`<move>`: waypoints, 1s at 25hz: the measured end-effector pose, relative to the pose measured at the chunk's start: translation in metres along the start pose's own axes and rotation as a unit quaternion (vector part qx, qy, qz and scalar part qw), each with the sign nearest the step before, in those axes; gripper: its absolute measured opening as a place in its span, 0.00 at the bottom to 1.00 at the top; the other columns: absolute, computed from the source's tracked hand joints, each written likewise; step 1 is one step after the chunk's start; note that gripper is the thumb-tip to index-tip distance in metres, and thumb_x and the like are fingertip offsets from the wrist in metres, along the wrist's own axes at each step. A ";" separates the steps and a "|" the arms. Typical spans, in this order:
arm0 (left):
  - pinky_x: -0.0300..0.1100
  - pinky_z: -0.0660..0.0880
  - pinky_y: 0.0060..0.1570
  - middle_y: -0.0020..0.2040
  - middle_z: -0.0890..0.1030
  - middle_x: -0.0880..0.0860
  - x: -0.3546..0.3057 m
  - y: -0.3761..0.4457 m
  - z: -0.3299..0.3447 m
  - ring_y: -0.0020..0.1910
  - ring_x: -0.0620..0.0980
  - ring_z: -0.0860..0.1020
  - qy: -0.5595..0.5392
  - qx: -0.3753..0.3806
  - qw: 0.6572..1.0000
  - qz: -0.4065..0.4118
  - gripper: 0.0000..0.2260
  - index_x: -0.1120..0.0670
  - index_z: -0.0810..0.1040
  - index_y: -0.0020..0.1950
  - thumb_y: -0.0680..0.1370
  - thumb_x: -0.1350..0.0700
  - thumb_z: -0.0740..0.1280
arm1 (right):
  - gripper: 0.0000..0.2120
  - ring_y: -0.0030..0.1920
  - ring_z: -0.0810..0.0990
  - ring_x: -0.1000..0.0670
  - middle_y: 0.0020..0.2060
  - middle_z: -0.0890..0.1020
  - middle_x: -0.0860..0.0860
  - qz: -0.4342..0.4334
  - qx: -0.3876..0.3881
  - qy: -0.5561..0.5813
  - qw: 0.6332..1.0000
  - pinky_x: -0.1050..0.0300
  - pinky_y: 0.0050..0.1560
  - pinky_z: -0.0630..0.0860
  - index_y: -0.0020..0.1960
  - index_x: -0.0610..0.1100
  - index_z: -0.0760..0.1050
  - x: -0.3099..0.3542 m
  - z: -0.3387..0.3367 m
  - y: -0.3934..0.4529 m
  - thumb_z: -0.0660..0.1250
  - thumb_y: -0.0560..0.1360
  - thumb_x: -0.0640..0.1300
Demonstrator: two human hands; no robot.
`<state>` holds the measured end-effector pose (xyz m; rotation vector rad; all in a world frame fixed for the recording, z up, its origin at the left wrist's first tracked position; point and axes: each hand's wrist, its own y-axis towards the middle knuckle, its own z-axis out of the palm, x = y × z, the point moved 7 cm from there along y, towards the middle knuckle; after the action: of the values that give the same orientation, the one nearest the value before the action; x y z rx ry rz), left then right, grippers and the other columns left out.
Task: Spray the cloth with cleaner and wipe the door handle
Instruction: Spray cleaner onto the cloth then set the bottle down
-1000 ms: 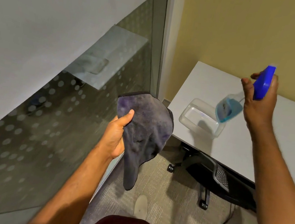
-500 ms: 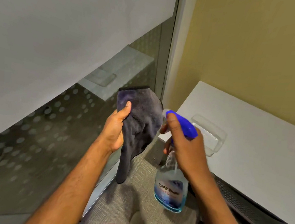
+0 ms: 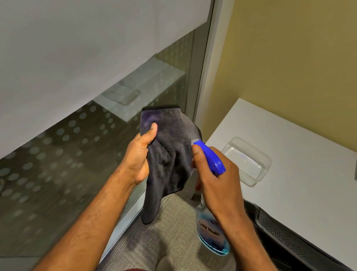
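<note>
Two hands busy beside the glass door.
Left hand [image 3: 138, 160] pinches the dark cloth [image 3: 170, 157]; right hand [image 3: 216, 184] grips the spray bottle [image 3: 213, 234], nozzle at the cloth.

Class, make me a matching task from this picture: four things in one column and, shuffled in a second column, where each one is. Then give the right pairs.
Things:
1. cloth
2. spray bottle
3. clear tub
4. chair

Places:
A. on the white desk
B. in the left hand
C. tucked under the desk edge
D. in the right hand

Pairs: 1-B, 2-D, 3-A, 4-C
</note>
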<state>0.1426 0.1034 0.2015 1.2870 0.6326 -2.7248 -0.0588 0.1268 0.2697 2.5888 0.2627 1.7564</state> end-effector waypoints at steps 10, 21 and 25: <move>0.49 0.84 0.53 0.61 0.86 0.59 0.005 -0.007 0.001 0.61 0.56 0.85 0.007 0.003 1.000 -0.006 0.22 0.58 0.78 0.68 0.77 0.50 0.71 | 0.30 0.28 0.81 0.48 0.29 0.81 0.44 0.040 -0.042 0.024 0.998 0.50 0.36 0.80 0.37 0.47 0.77 -0.002 -0.019 -0.002 0.61 0.77 0.73; 0.47 0.84 0.52 0.60 0.86 0.58 -0.004 -0.012 0.000 0.61 0.54 0.85 0.001 0.031 0.999 -0.007 0.18 0.58 0.80 0.66 0.79 0.51 0.68 | 0.30 0.29 0.82 0.46 0.35 0.84 0.49 0.081 -0.070 0.043 0.993 0.49 0.37 0.81 0.39 0.48 0.80 -0.027 -0.041 0.006 0.59 0.78 0.74; 0.49 0.84 0.54 0.61 0.86 0.58 -0.007 -0.009 -0.003 0.62 0.55 0.85 -0.003 0.033 0.999 -0.008 0.18 0.58 0.80 0.66 0.79 0.50 0.68 | 0.32 0.30 0.81 0.52 0.30 0.82 0.51 0.096 -0.088 0.043 0.991 0.58 0.34 0.78 0.37 0.49 0.79 -0.025 -0.045 -0.002 0.59 0.72 0.78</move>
<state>0.1474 0.1118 0.2081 1.2937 0.5600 -2.7824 -0.1096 0.1212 0.2629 2.4903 -0.1425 1.8554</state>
